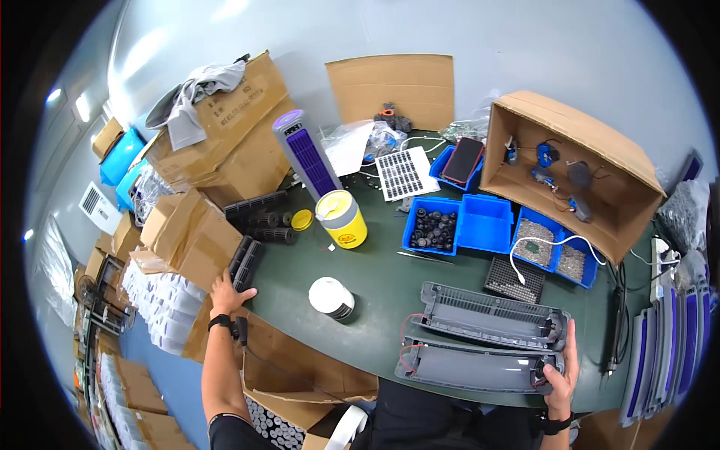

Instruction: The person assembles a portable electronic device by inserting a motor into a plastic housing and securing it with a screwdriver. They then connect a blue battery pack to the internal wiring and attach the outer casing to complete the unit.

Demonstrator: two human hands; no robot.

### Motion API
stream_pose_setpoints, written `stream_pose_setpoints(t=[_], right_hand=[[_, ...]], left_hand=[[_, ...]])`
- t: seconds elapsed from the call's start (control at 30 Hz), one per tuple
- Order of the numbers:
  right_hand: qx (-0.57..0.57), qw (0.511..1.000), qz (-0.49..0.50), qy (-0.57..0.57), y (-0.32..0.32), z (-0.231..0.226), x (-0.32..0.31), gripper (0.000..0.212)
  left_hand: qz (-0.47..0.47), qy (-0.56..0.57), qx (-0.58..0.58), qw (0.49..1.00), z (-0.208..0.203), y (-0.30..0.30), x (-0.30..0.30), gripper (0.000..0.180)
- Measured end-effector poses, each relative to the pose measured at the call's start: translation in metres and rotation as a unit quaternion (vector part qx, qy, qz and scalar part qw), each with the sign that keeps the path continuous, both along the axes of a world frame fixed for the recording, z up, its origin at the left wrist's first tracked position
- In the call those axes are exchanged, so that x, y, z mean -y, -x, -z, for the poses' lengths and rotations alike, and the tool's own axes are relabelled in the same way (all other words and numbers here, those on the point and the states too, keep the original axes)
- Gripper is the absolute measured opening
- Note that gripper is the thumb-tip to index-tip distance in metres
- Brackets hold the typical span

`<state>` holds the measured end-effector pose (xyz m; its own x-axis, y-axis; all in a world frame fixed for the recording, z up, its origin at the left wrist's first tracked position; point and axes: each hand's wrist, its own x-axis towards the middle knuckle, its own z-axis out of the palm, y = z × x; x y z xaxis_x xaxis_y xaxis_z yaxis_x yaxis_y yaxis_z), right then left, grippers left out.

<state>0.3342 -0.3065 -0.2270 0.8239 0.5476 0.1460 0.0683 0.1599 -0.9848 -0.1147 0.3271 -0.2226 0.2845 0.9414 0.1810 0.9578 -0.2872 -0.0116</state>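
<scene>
At the left edge of the table, my left hand (231, 294) has its fingers and thumb spread around the near end of two black cylindrical fan wheels (244, 262). Whether it grips them is unclear. My right hand (561, 375) holds the right end of a long grey fan housing (472, 367), thumb over the motor end. Its fingers reach up beside a second grey fan housing (487, 319), lying just behind the first. Thin red wires stick out at the left ends of both housings.
A white tub (331, 298) and a yellow-and-grey tub (342, 219) stand mid-table, with an upright purple-grey tower fan (306, 154) behind. Blue bins (484, 223) hold small black parts and grey bits. An open carton (577, 124) with motors is far right; boxes (199, 236) crowd the left.
</scene>
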Motion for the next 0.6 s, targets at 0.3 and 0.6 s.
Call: stream_pose_setpoints(t=[0.3,0.6], right_hand=[[0.022,0.999,0.009,0.042,-0.004,0.004,0.007,0.104],[0.051,0.998,-0.016,0.019,-0.007,0.01,0.011,0.093]], left_hand=[[0.03,0.024,-0.002,0.999,-0.018,-0.003,-0.011,0.059],[0.218,0.001,0.266,0.939,-0.15,-0.125,0.197,0.055]])
